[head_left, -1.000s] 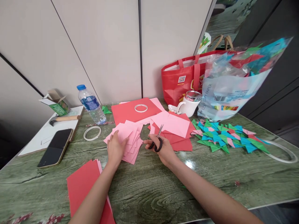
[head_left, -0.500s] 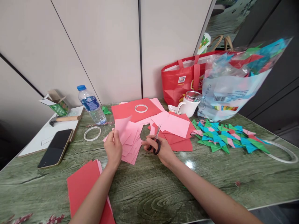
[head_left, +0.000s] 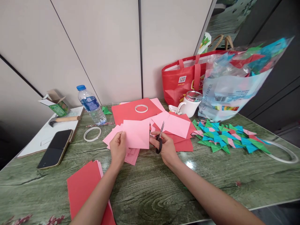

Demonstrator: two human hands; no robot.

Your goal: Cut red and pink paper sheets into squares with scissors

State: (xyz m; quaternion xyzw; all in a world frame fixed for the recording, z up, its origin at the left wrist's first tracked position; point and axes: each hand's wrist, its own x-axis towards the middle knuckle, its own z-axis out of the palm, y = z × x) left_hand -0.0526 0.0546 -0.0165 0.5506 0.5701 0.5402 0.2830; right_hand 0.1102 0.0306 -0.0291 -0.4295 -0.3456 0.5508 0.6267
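A pink sheet of paper (head_left: 136,134) is pinched at its left edge by my left hand (head_left: 118,147), its face turned toward me. My right hand (head_left: 166,147) is closed around black-handled scissors (head_left: 160,141), whose blades point up and away. The fingertips of that hand are close to the sheet's right edge; whether they touch it I cannot tell. Below and behind the held sheet lies a pile of pink paper pieces (head_left: 132,157), partly hidden by it. To the right, more pink paper (head_left: 178,125) rests on red sheets (head_left: 185,146).
Red paper (head_left: 82,184) lies at front left, near a phone (head_left: 56,148), a hammer (head_left: 67,119) and a tape roll (head_left: 92,134). A water bottle (head_left: 91,104) stands behind. On the right are folded paper pieces (head_left: 225,136), a white mug (head_left: 190,106), a red bag (head_left: 172,87) and a plastic bag (head_left: 220,97).
The pink sheet in my left hand has swung flat and moved right, over the pile. My right hand has shifted slightly right with the scissors, their blades now closer together.
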